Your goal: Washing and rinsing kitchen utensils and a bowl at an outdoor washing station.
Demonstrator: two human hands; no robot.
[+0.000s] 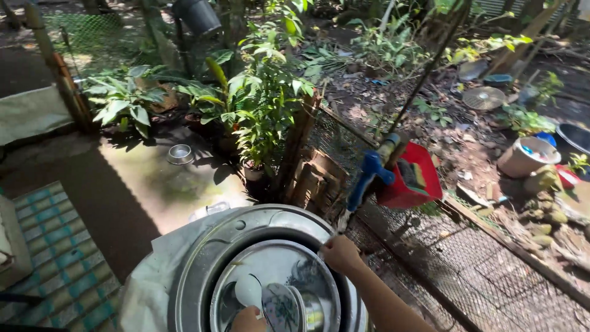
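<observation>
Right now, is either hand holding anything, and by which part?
The right hand pinches the far rim of the round metal plate. The left hand rests by the white spoon at the picture's bottom edge; its grip cannot be told.

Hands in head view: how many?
2. Right hand at the rim of the big metal basin; left hand at the bottom edge on a floral bowl, partly cut off.

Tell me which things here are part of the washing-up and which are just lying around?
In use:
right hand at the rim of the big metal basin
left hand by the metal plate, spoon and patterned cup
blue tap

Lying about:
small steel bowl on the ground
red container
potted plants
</observation>
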